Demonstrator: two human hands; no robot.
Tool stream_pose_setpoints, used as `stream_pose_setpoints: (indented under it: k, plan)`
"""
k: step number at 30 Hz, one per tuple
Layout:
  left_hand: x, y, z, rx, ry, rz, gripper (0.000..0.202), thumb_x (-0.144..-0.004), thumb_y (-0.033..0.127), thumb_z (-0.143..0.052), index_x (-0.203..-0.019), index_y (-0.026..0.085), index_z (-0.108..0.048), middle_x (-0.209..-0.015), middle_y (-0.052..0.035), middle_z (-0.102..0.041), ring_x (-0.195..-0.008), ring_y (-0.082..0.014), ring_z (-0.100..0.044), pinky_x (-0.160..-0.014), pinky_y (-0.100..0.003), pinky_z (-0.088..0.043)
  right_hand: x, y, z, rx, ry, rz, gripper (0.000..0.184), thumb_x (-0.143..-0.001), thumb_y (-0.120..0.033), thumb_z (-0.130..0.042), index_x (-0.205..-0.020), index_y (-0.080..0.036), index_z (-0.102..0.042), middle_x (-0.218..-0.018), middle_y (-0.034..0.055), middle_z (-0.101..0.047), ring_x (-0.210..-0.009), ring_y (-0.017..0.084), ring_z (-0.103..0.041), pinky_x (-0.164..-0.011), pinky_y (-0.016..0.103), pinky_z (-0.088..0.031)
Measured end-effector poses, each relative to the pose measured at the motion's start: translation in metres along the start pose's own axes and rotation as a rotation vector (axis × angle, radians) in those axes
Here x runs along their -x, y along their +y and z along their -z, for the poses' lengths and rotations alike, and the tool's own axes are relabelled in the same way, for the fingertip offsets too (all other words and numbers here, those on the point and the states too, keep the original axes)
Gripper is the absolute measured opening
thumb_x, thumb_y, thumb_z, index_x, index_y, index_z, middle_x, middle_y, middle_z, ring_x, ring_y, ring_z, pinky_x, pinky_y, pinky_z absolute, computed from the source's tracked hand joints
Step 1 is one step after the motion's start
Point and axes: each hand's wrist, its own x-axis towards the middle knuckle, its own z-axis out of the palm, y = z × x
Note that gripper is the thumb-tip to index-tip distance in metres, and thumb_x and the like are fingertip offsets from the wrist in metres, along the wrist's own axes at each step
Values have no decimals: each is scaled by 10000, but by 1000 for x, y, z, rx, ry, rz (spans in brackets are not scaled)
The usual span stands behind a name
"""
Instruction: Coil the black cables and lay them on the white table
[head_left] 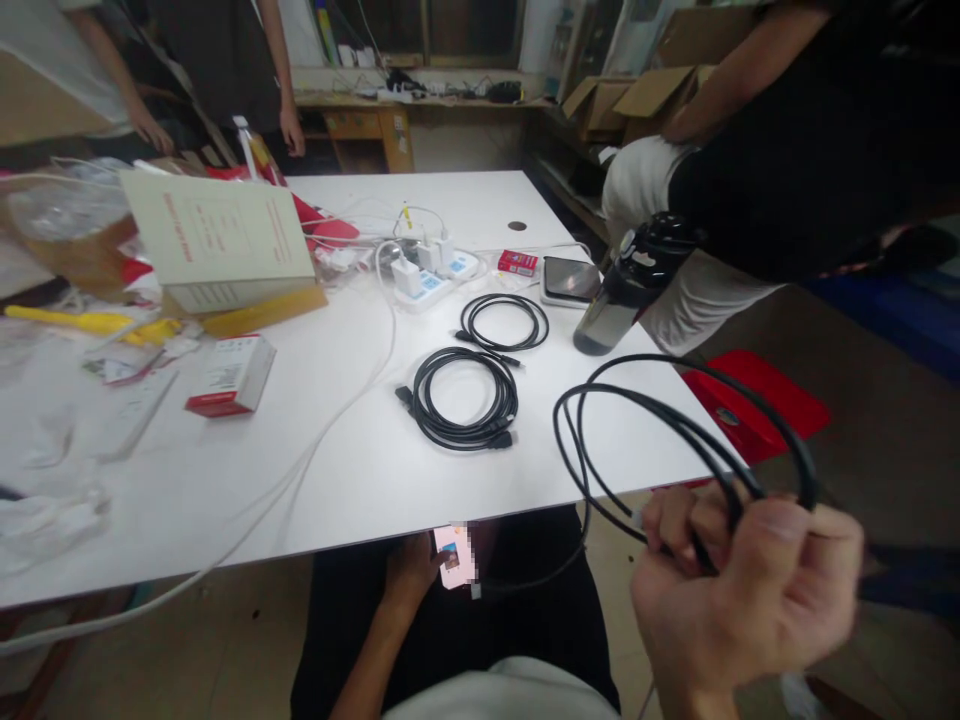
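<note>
My right hand (750, 580) is closed around a loosely coiled black cable (652, 400), raised at the right beyond the table's front edge. One end of this cable hangs down across my lap to a pale connector. Low over my lap, my left hand (412, 570) grips a phone (454, 562) with a lit pinkish screen, part of which is blurred out. On the white table (360, 480) in front of me lie two more coiled black cables: a larger coil (465, 400) with several plugs and a smaller coil (504, 322) just behind it.
A dark water bottle (626, 290) stands near the right edge beside a flat device (571, 280) and a red box (517, 262). Chargers sit in a power strip (424, 285). Boxes and wrappings crowd the left. People stand around; a red stool (757, 400) is at the right.
</note>
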Motion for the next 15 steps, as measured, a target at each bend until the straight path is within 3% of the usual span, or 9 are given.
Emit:
stream_pose_setpoints:
  k: [4,8,10,12,15]
  plan:
    - [7,8,7,2,15,-9,347,-1015,344,-580,-1251,124,-709,-1303,-267,-739,-1266,-448,-698,-1063,-565,-502,28,-2,6,-195,-162,-163,230,-1038,-432,-649,-887,-315,-522,-614,-83,-279,-432,119,-264,-401,276,-314]
    - [35,11,23,118,9,-143,315,-1042,345,-573,-1281,205,-723,-1282,-153,-773,-1246,-342,-715,-1060,-443,-526,53,-10,15,-417,-345,-253,199,-1107,-316,-573,-929,-257,-504,-633,-104,-270,-443,59,-296,-432,172,-324]
    - [60,14,33,320,-15,-261,318,-1036,423,-623,-1262,237,-746,-1278,-112,-782,-1224,-302,-718,-1049,-389,-536,67,-14,15,-486,-433,-305,168,-1123,-299,-533,-964,-260,-496,-658,-100,-288,-468,54,-318,-463,164,-348]
    - [93,18,45,725,-59,-391,420,-994,510,-699,-1298,225,-752,-1293,-138,-775,-1212,-330,-708,-1041,-424,-547,79,-15,14,-523,-518,-334,154,-1120,-302,-536,-981,-263,-484,-702,-86,-343,-503,55,-342,-494,174,-376]
    - [147,26,71,1171,-108,-430,524,-966,575,-738,-1382,256,-729,-1286,-142,-770,-1147,-332,-717,-972,-436,-567,89,-10,11,-511,-601,-377,186,-1098,-337,-597,-984,-259,-471,-771,-65,-417,-543,60,-371,-502,179,-373]
